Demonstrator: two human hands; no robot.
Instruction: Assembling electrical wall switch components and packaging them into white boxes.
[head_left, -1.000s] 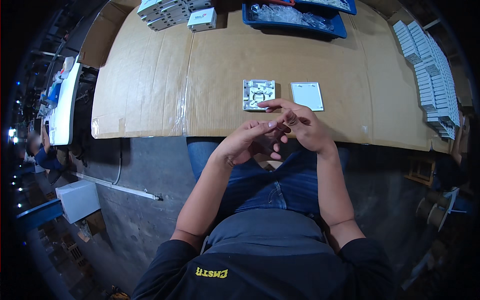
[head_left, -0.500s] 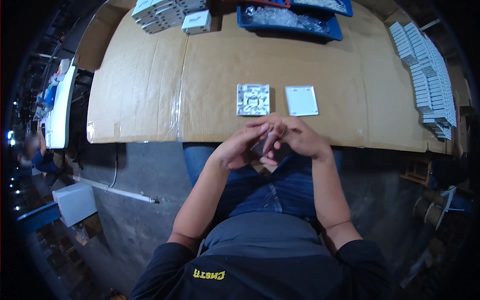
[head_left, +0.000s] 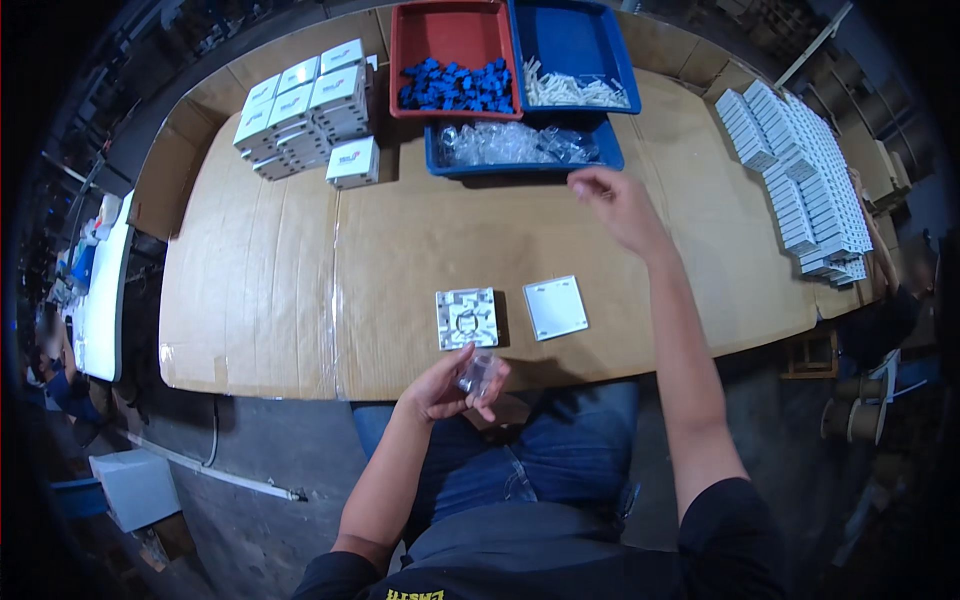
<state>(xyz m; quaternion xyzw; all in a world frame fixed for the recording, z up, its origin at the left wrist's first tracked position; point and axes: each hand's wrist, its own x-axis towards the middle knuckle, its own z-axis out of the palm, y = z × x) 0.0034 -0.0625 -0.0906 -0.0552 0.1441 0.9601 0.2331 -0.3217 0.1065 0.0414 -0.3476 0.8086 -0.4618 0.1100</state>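
Observation:
My left hand (head_left: 441, 388) is closed around a small clear plastic piece (head_left: 479, 372), just below a square white open case (head_left: 467, 318) with a dark ring-shaped pattern inside. The case lies near the table's front edge. To its right is a flat white square lid (head_left: 556, 307), apart from the case. My right hand (head_left: 622, 208) is stretched out over the table, with its fingers loosely bent and nothing visible in them. Nearest to it is a blue tray of clear plastic pieces (head_left: 432, 158).
Behind that tray stand a red tray (head_left: 455, 28) with small blue parts and a blue tray (head_left: 570, 40) with white stick-like parts. White boxes (head_left: 350, 163) are stacked at the far left. Tall stacks of thin white pieces (head_left: 800, 175) line the right side of the cardboard-covered table (head_left: 250, 290).
My hands have parted. The right has gone forward toward the trays, while the left stays near the front edge, its clear piece now showing. The view has tilted up, revealing more of the trays.

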